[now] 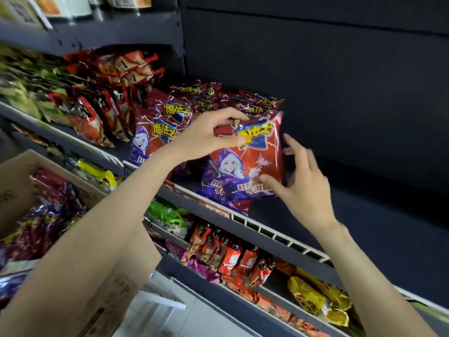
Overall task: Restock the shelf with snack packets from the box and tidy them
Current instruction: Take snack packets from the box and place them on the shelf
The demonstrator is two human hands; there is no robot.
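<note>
Done: rows of packets (167, 122) stand on the shelf (274, 235).
Now: left hand (206, 139) pinches the front packet (247, 161) top; right hand (301, 181), fingers spread, steadies its side.
Left: shelf bare toward 3 o'clock; box (21, 188) at 8 o'clock seems half full.

Red snack packet (247, 156) with purple hooded figure, yellow lettering; shelf (364, 215) dark grey.

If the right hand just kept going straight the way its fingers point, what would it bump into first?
Most likely the red snack packet: the right hand has its thumb already at the packet's lower edge, and its fingers point up beside the packet's right side. Past that lies only the dark shelf back panel, though depth is unclear.
</note>
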